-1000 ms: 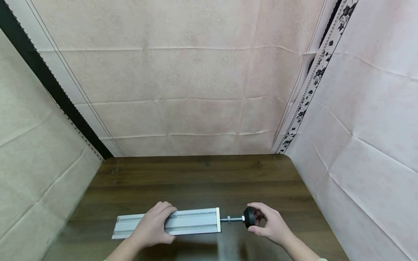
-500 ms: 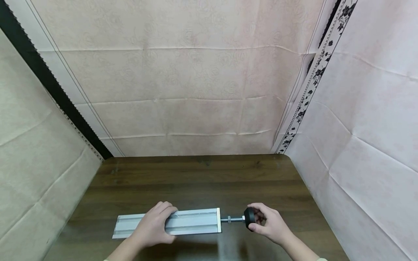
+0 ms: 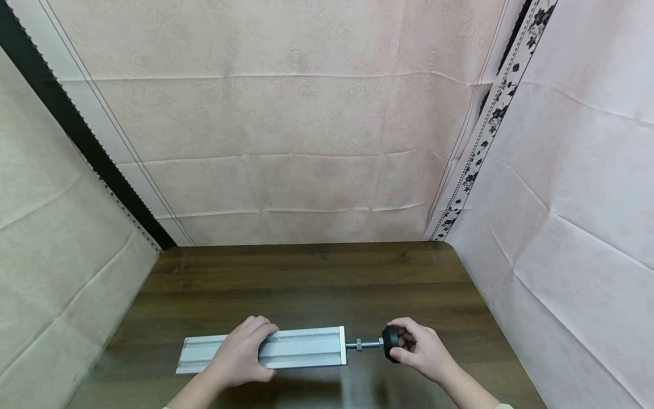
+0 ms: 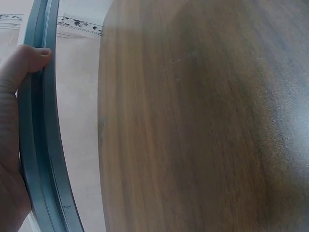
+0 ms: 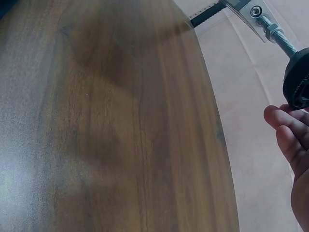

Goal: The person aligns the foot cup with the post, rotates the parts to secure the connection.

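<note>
A long silver grooved metal profile (image 3: 306, 347) lies crosswise before me in the head view, raised over the wooden table. My left hand (image 3: 240, 353) grips it left of its middle, thumb on the near edge and fingers over the far edge. From the plate at its right end sticks a threaded rod with a nut (image 3: 359, 345), ending in a round black levelling foot (image 3: 390, 344). My right hand (image 3: 425, 351) holds this foot by its rim between thumb and fingers. In the right wrist view the fingertips touch the underside of the foot (image 5: 293, 79).
A brown wood-grain table (image 3: 306, 284) spreads below, its rounded far corners meeting pale cloth. Cloth walls stand at the back (image 3: 306, 125), the left (image 3: 61, 255) and the right (image 3: 577, 227). A dark band (image 3: 92, 136) runs down the left corner.
My right thumb has moved up slightly along the rim of the levelling foot. The profile has shifted a hair to the right, with my left hand in the same grip.
</note>
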`<state>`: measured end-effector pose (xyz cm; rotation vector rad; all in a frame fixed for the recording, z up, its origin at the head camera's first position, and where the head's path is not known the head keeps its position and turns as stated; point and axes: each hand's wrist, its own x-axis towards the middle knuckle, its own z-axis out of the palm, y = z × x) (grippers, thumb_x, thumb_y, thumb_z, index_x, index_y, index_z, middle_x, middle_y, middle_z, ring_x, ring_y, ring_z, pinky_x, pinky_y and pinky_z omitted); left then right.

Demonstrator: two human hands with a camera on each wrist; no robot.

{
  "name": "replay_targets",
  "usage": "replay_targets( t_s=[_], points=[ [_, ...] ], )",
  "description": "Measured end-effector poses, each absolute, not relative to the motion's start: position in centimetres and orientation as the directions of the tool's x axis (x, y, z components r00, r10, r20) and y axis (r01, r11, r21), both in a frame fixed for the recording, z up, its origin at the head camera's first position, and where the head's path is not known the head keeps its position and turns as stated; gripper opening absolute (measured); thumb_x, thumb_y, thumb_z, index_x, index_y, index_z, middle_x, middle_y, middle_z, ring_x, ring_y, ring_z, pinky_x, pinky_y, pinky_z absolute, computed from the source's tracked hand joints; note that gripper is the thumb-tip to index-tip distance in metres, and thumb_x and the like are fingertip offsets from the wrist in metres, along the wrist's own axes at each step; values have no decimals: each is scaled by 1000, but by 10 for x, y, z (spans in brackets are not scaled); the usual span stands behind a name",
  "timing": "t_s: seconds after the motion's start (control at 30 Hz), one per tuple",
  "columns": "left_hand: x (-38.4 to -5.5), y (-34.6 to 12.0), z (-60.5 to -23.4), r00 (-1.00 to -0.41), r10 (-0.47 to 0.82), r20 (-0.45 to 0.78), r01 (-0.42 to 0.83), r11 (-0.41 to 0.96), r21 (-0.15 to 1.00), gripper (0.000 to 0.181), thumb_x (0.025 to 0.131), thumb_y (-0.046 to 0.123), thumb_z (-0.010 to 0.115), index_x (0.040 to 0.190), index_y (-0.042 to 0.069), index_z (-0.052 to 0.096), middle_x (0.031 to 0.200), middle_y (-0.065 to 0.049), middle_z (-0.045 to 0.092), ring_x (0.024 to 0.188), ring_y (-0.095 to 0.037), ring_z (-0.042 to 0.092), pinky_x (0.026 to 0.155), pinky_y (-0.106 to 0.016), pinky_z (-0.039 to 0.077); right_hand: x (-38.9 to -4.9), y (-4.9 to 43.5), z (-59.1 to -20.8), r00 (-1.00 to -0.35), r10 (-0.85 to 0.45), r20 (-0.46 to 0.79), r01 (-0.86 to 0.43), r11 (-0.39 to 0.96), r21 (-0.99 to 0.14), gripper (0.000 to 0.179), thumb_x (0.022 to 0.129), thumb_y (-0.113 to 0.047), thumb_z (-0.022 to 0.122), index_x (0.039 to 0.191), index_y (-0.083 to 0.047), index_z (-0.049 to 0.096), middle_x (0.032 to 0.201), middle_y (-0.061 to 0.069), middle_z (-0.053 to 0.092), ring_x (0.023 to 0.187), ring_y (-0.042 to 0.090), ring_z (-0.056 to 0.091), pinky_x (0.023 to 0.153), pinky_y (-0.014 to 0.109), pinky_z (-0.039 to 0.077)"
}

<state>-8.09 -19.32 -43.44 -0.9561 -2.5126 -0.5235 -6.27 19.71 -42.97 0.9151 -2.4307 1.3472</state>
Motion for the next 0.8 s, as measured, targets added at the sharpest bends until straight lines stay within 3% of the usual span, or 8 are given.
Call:
replay_targets(
  t_s=[0.23,0.3,0.4,0.57,0.8],
  points=[
    [-81,-193,-435,-710,542,448,676,704,219,62,44,39,83,97,15,63,93,13,52,83,-6,46,70,-24,45,-63,204,-430,-720,-454,525,-688,367,-626,67,79,-36,73,131,-4,44,114,6,57,91,10,58,67,26,48],
    [-81,-193,-435,-710,545,447,676,705,214,62,44,40,83,97,15,63,93,13,52,82,-6,46,69,-24,45,-65,206,-431,-665,-499,556,-744,380,-549,76,76,-39,75,132,-1,41,123,8,52,100,10,54,74,23,46],
    [-82,-194,-435,-701,547,457,682,702,206,62,44,39,83,96,14,63,93,12,52,82,-6,46,69,-23,44,-69,208,-436,-528,-564,635,-848,382,-367,82,74,-41,77,130,6,40,127,16,45,112,14,48,88,19,41],
    [-83,-193,-434,-704,549,452,683,699,214,61,45,36,84,97,13,62,93,11,52,82,-7,46,69,-25,45,-78,207,-442,-339,-598,726,-929,336,-157,76,77,-40,73,123,13,42,126,27,44,118,25,45,101,20,31],
    [-83,-192,-437,-727,546,417,667,704,241,61,46,38,84,98,14,62,94,12,52,82,-6,45,69,-24,44,-80,208,-444,-271,-598,754,-945,314,-90,61,83,-34,69,118,11,48,118,25,50,104,28,55,95,23,40]
  ],
)
